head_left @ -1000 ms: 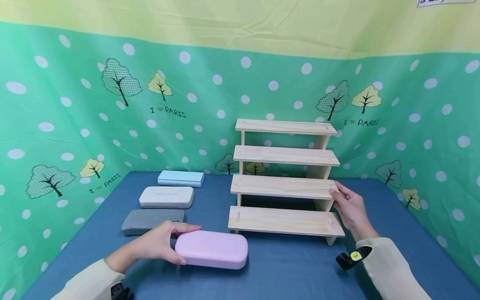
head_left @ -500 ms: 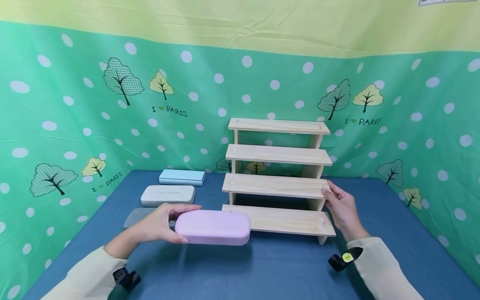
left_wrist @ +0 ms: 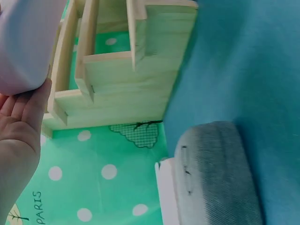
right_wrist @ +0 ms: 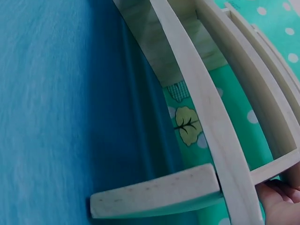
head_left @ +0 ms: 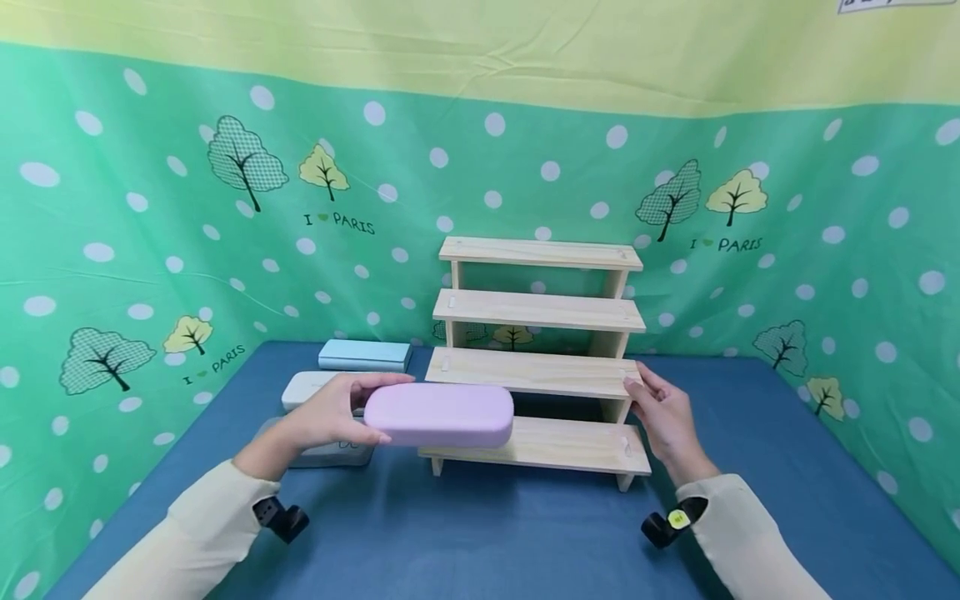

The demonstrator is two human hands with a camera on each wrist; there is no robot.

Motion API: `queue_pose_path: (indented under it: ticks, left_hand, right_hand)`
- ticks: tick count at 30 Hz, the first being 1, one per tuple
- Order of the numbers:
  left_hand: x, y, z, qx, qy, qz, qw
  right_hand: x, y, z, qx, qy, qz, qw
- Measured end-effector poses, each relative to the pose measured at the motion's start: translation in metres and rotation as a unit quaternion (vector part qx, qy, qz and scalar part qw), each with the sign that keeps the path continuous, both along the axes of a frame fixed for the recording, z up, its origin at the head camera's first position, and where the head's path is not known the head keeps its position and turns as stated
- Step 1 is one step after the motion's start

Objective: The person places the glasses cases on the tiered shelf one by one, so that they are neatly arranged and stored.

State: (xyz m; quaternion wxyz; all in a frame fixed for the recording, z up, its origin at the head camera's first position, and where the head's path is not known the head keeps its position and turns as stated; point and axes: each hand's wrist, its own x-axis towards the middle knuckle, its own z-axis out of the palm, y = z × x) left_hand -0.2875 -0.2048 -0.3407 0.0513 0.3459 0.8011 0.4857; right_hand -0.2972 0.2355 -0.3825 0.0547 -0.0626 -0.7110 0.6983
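My left hand (head_left: 326,415) grips a lilac glasses case (head_left: 442,415) by its left end, thumb in front and fingers behind. Held level above the table, the case overlaps the left part of the lowest shelf of a four-tier wooden display stand (head_left: 540,371). In the left wrist view the lilac case (left_wrist: 26,44) appears at upper left beside the stand. At the stand's right side, my right hand (head_left: 667,421) pinches the end of the second shelf from the bottom; the right wrist view shows only part of that hand (right_wrist: 281,204), close against the wood.
On the blue table cloth (head_left: 450,542), at left, lie a light blue case (head_left: 363,356), a white case (head_left: 303,386) and a grey case (head_left: 333,456), the latter two partly hidden by my left hand. A green dotted curtain (head_left: 405,167) hangs behind the stand.
The lilac case has risen off the table in my left hand, moving away from me and slightly right. The wooden stand has slid left along with my right hand.
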Motion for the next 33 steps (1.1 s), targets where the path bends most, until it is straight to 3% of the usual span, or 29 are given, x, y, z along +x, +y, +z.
queue_pose_path:
  ticks: [7,15,22,33]
  left_hand:
    - [-0.012,0.005,0.01,0.02,0.004,0.001,0.9998]
    - [-0.031,0.01,0.025,0.048,-0.015,0.013,0.9986]
    - [-0.048,0.01,0.037,0.057,-0.003,0.03,0.9979]
    - [-0.072,0.02,0.057,0.068,-0.002,0.037,0.997]
  right_hand:
    - [0.001,-0.011,0.0,0.005,0.009,-0.017,0.9998]
    - [-0.001,-0.021,-0.001,0.016,0.021,-0.012,0.9996]
    - [-0.003,-0.027,-0.004,0.044,0.028,-0.01,0.9986]
    - [-0.006,-0.034,-0.003,0.037,0.042,0.003,0.9984]
